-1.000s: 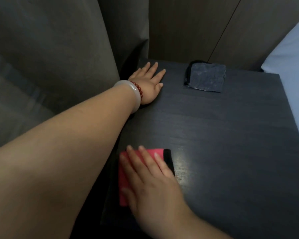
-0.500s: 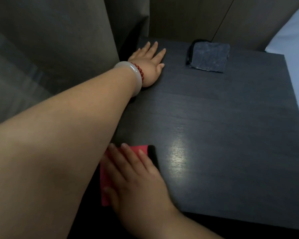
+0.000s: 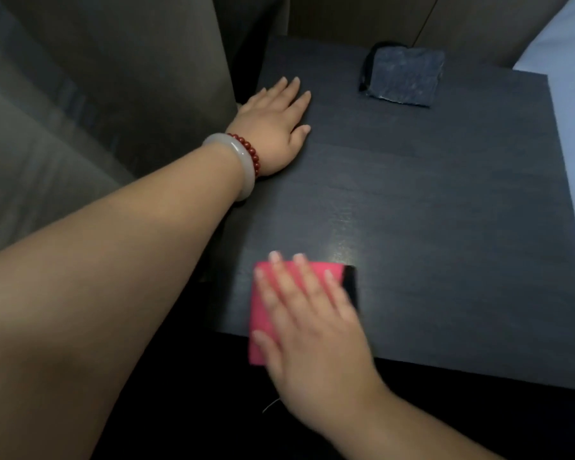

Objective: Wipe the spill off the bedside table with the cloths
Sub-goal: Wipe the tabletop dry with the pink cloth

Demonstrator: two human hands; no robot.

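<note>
At the near left corner of the bedside table point(image 3: 445, 227), a pink cloth point(image 3: 257, 318) was pressed flat under the right hand point(image 3: 309, 327), fingers straight and slightly spread, its near end overhanging the edge. Just beyond the fingertips point(image 3: 299, 257), to their right, a pale sheen point(image 3: 346, 240) was seen, possibly the spill. Farther back, the left hand point(image 3: 276, 127) was laid flat, fingers straight, and a dark grey cloth point(image 3: 402, 78) lay untouched.

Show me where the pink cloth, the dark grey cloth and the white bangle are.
pink cloth point(image 3: 257, 310): head view, bare strip at its left edge.
dark grey cloth point(image 3: 404, 78): head view, middle of its top face.
white bangle point(image 3: 243, 161): head view, its outer curved face.
</note>
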